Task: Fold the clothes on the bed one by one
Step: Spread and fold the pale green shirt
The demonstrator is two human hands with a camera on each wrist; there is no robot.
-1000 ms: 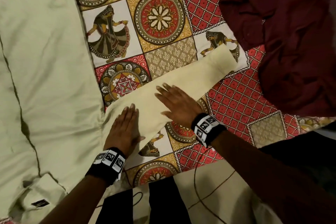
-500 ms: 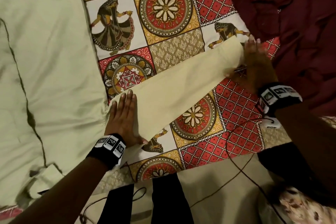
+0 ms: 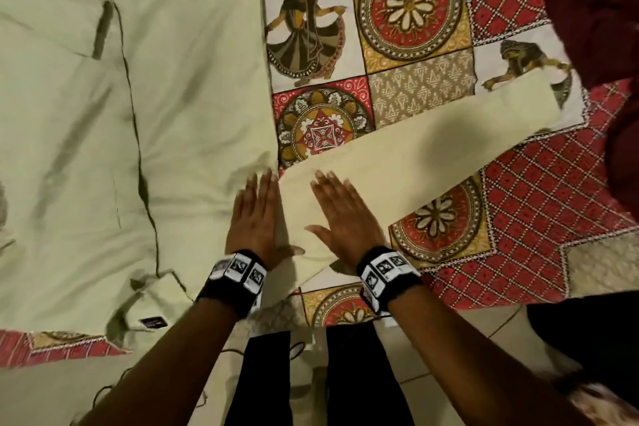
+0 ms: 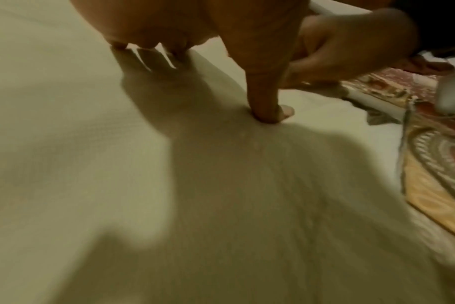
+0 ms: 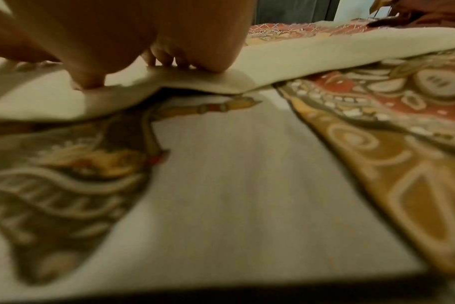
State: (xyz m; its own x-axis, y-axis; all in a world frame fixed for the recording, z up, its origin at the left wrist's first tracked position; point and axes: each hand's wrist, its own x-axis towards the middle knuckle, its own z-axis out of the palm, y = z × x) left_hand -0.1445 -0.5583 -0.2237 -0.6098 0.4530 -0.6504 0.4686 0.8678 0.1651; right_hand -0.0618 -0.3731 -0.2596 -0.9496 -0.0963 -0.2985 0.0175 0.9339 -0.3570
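A pale green cotton shirt [image 3: 103,114] lies spread flat on the bed, covering the left part of the patterned red, yellow and white bedsheet [image 3: 518,201]. Its collar end, with a small dark label [image 3: 154,322], sits at the near edge of the bed. The shirt body runs lengthwise from the near edge toward the far edge.

One long sleeve [image 3: 432,152] extends from the body's right side. Its long axis runs diagonally across the bedsheet, and the cuff end points toward the far right, close to a crumpled dark maroon garment [image 3: 594,28] at the far right corner. Contact between cuff and maroon garment cannot be determined.

The left hand [image 3: 254,221] rests palm down at the junction of shirt body and sleeve, fingers straight and close together. In the left wrist view, the fingertips [image 4: 269,115] press into the fabric.

The right hand [image 3: 345,218] rests palm down on the sleeve, just beside the left hand, fingers straight and slightly spread. In the right wrist view, the sleeve edge [image 5: 195,84] lifts slightly off the bedsheet below the palm.

Both hands lie flat and grip nothing.
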